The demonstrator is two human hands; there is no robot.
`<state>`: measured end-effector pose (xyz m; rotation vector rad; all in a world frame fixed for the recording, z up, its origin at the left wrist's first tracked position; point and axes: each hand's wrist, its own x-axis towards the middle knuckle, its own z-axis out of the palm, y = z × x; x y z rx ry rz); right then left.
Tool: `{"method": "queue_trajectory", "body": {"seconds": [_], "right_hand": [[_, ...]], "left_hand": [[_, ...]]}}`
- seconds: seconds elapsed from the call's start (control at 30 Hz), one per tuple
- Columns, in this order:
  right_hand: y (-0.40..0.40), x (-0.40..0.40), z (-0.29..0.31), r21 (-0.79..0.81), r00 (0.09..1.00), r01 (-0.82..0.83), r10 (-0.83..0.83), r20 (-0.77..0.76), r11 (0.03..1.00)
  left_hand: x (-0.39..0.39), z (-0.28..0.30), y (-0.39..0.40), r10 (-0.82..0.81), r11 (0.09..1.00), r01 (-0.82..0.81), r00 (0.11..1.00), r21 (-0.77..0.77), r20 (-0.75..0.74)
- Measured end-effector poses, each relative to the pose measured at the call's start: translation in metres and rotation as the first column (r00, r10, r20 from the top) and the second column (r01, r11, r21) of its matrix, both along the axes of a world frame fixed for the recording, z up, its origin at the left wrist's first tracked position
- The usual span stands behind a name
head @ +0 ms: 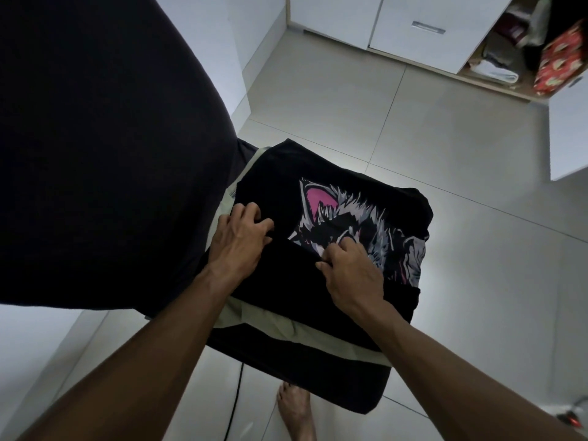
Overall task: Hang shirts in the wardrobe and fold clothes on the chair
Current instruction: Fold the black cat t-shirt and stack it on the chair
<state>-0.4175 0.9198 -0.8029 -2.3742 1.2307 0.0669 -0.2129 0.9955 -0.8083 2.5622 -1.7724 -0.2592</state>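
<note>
Mid-fold on the black graphic tee, both hands working the same crease

The black tee (pixel 334 198) lies spread on the chair (pixel 318 386), on top of a pale green garment (pixel 280 326). Left hand (pixel 238 237) has its fingers curled into the fabric near the print's edge; right hand (pixel 350 268) pinches a fold over the wolf graphic. Risk as I see it: the tee's right side droops off the seat edge, so a hard tug could slide it onto the floor or drag the green layer askew.
</note>
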Motion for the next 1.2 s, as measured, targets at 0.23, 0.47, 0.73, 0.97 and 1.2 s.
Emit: {"method": "queue_trajectory", "body": {"seconds": [0.23,0.47,0.73,0.97,1.2], "right_hand": [[-0.013,0.001,-0.008,-0.077,1.000,0.008,-0.009,-0.014,0.997],[-0.010,0.001,-0.014,-0.207,0.994,-0.112,0.110,-0.021,0.972],[-0.062,-0.039,-0.017,-0.102,0.984,0.178,-0.176,0.026,0.979],[-0.133,-0.063,-0.026,0.247,0.970,0.241,-0.240,-0.034,0.939],[-0.243,-0.082,-0.046,0.531,0.967,0.208,-0.253,0.011,0.821]], "left_hand": [[0.004,-0.002,-0.009,0.040,0.999,-0.038,0.998,-0.035,0.058],[-0.023,-0.010,-0.013,-0.168,0.985,0.168,0.986,0.047,-0.004],[-0.049,-0.005,-0.058,-0.166,0.984,0.173,0.979,0.047,-0.122],[-0.064,-0.011,-0.107,0.007,0.969,0.048,0.975,0.244,-0.222],[-0.072,-0.002,-0.190,0.033,0.970,0.016,0.980,0.242,-0.198]]}}
